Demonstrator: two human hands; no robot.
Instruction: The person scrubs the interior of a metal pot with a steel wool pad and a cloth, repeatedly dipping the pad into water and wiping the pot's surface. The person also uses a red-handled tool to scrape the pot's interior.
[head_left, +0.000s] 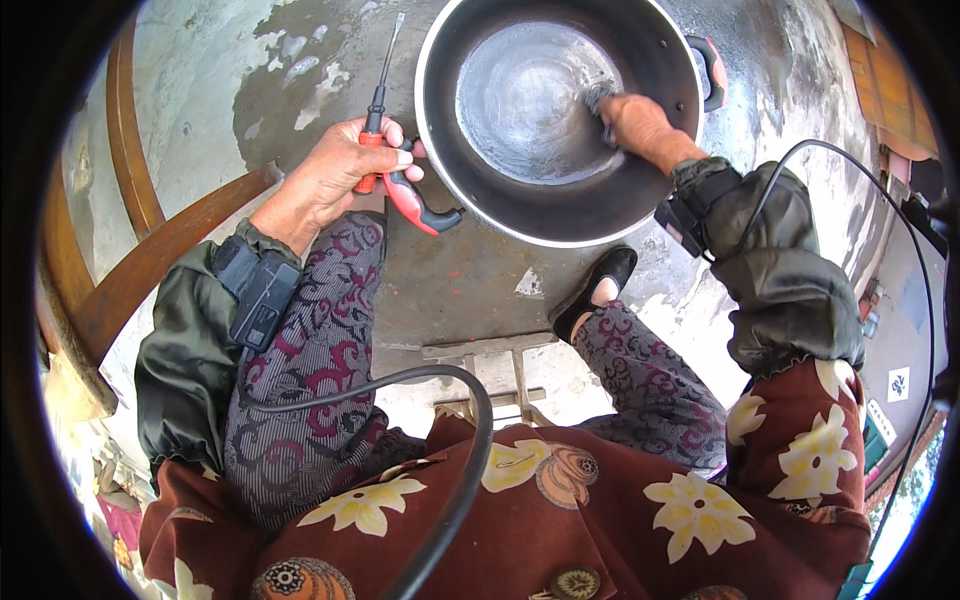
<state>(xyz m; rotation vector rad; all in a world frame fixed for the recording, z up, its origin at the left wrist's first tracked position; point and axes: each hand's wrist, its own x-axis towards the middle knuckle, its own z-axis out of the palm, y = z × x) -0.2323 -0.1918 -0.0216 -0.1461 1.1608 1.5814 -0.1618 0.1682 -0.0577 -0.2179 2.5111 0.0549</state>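
A large dark wok with a pale scoured bottom (525, 105) lies open side up before me. My left hand (341, 165) is at its left rim, holding a flat-blade screwdriver (371, 142) with a red and black grip, blade pointing away from me. The same hand is at the wok's left red and black side handle (416, 202); its fingers partly hide the handle. Inside the wok, my right hand (641, 127) presses a grey scouring pad (598, 96) against the right part of the bottom; the hand covers some of the pad. Another red and black handle (712, 73) is on the wok's right side.
Wet patches darken the concrete floor (300, 75). Wooden furniture with a curved rail (172, 240) stands at the left. Below the wok are my black shoe (600, 289) and a wooden stool or frame (495, 349). A black cable (900, 210) arcs past my right arm.
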